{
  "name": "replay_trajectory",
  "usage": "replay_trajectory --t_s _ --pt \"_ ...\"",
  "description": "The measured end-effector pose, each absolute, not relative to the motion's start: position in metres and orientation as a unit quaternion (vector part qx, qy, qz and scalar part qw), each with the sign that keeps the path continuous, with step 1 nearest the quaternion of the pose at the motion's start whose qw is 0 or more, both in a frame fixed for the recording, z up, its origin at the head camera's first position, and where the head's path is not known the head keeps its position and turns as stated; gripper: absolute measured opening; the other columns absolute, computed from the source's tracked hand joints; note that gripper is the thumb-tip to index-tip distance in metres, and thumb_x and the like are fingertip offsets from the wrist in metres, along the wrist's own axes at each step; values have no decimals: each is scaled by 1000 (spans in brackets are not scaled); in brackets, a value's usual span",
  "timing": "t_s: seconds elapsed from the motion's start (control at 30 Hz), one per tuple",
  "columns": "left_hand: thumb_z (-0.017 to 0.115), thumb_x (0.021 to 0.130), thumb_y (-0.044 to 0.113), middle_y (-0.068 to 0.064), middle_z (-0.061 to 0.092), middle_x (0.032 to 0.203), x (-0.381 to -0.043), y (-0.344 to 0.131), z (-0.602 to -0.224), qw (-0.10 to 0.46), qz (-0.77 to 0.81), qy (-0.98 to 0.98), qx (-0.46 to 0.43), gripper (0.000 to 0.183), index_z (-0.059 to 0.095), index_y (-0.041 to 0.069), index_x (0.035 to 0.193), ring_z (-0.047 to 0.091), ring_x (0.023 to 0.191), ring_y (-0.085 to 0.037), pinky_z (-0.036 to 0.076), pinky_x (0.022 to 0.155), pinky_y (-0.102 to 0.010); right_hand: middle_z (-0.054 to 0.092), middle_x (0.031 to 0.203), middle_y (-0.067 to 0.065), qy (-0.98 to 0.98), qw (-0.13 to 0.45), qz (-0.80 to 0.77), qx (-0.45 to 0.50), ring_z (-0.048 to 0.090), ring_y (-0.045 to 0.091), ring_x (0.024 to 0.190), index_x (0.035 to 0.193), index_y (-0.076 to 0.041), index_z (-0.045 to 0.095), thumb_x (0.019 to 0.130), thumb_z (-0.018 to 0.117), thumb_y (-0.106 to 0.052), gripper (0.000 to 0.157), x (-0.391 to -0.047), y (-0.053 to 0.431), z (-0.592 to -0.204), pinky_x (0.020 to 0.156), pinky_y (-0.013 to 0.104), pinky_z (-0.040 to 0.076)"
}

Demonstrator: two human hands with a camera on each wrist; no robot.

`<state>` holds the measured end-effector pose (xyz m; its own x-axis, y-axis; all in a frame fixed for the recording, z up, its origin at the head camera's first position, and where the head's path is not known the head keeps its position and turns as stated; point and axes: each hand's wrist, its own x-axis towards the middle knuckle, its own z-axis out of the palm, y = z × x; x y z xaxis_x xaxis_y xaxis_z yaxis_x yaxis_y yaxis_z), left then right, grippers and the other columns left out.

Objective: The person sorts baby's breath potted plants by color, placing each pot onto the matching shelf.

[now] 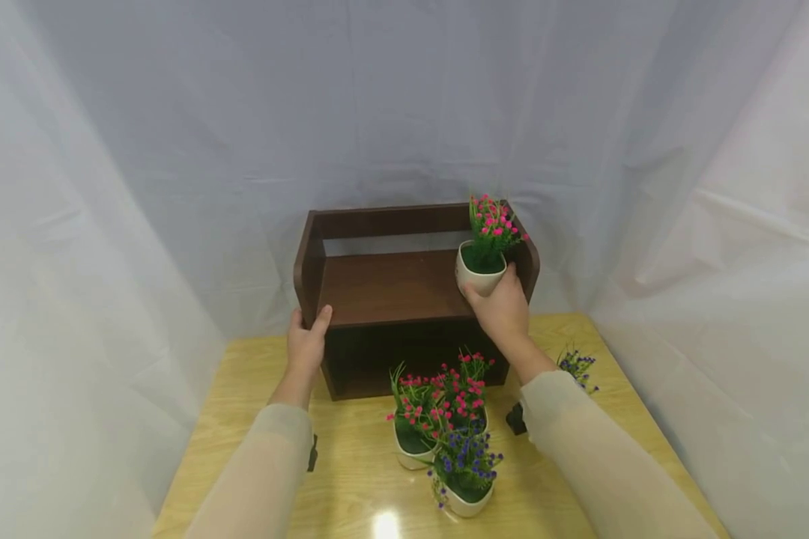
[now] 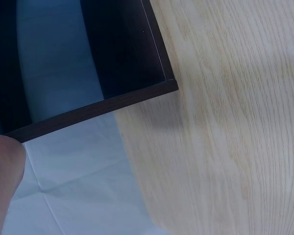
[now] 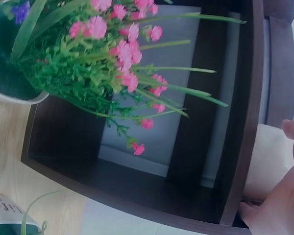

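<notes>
A dark brown two-tier wooden shelf [image 1: 391, 288] stands at the back of the table. My left hand [image 1: 306, 346] grips its left side panel near the front corner, thumb on the inner side. On the right end of the upper board is a white pot [image 1: 479, 281] with pink artificial flowers [image 1: 495, 217]. My right hand [image 1: 505, 313] holds this pot by its lower right side, thumb at the front. In the right wrist view, the pot [image 3: 268, 161] shows between thumb and fingers, right by the shelf's edge. The left wrist view catches only part of the left hand [image 2: 5, 169].
Before the shelf stand two pots with pink flowers [image 1: 418, 404] and one with purple-blue flowers [image 1: 468, 468]. Another purple-blue plant [image 1: 577, 367] is partly hidden behind the right forearm. The wooden table [image 1: 357, 464] is enclosed by white curtains [image 1: 404, 97].
</notes>
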<state>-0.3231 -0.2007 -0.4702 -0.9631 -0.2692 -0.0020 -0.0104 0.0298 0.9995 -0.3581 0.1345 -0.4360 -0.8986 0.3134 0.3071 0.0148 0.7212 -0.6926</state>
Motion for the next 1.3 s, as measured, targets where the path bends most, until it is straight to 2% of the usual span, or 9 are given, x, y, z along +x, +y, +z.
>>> replay_trajectory --t_s 0.27,0.4,0.57,0.93,1.1,1.23,1.3 --pt "63 99 36 -17 46 150 -334 -202 -478 95 -692 -709 91 60 39 9 147 41 142 -34 28 123 -49 44 150 31 -898 184 392 -74 47 44 137 157 6 18 88 69 -54 104 -342 136 -427 113 57 41" --pt "62 98 40 -17 46 151 -346 -205 -493 106 -688 -713 86 63 38 10 149 41 142 -33 28 124 -48 36 157 29 -891 176 416 -55 38 43 144 158 4 17 96 59 -50 92 -325 139 -426 119 55 36" --pt "61 98 47 -15 45 153 -353 -207 -503 115 -675 -724 85 67 36 14 151 40 145 -32 27 125 -46 32 160 24 -887 182 424 -11 33 41 148 157 0 25 102 51 -46 77 -301 142 -431 121 56 31" --pt "62 99 34 -20 48 148 -336 -201 -479 103 -681 -720 86 59 40 6 146 43 140 -35 30 124 -47 31 162 14 -893 152 423 35 31 37 149 158 -16 28 102 55 -41 67 -250 154 -492 117 62 34" --pt "61 100 34 -19 47 150 -333 -201 -476 104 -686 -715 83 59 39 6 147 41 143 -34 28 124 -47 30 164 11 -879 133 457 26 32 38 149 159 -24 27 103 50 -47 64 -239 159 -517 116 63 34" --pt "61 100 34 -18 45 152 -334 -201 -476 99 -686 -716 84 60 38 8 148 39 144 -34 27 125 -48 28 163 12 -863 104 495 11 32 40 148 159 -26 24 102 48 -53 67 -230 167 -536 114 63 37" --pt "61 100 34 -18 45 152 -334 -201 -476 100 -685 -717 85 60 38 8 148 40 144 -34 28 125 -47 29 163 14 -850 92 519 8 33 41 147 159 -23 24 103 48 -51 67 -227 173 -545 114 63 37"
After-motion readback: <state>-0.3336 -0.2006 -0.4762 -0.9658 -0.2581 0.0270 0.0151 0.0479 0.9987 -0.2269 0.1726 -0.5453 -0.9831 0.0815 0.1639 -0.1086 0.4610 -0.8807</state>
